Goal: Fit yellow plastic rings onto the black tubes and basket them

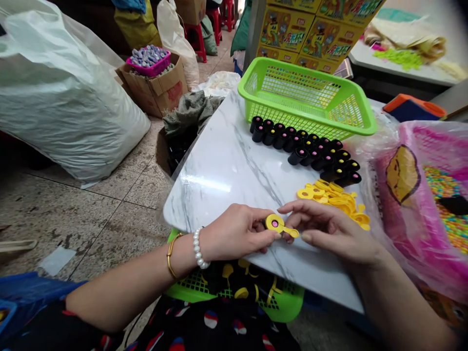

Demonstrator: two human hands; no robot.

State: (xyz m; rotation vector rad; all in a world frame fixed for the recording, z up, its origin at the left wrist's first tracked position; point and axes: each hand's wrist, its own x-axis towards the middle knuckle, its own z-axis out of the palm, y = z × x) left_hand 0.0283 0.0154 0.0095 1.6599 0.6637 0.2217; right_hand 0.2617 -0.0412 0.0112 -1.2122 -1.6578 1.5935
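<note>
My left hand (237, 231) is closed around a small black bottle, mostly hidden by the fingers. A yellow ring-shaped cap (281, 224) with a tab sits on its end, and a pink dot shows in the ring's centre. Beside the tab, my right hand (325, 226) has its thumb and fingers apart; whether a fingertip touches the tab I cannot tell. Right behind that hand lies a pile of loose yellow caps (338, 200). Farther back, several black bottles (298, 155) stand in rows on the white marbled table (219, 170), with pink or yellow dots in their tops.
A green basket (307, 117) stands at the table's back. To the right is a pink basket (409, 204) under clear plastic, holding colourful small pieces. Below the front edge, a green basket (292, 304) holds black bottles with yellow caps. A big white sack (69, 92) stands left.
</note>
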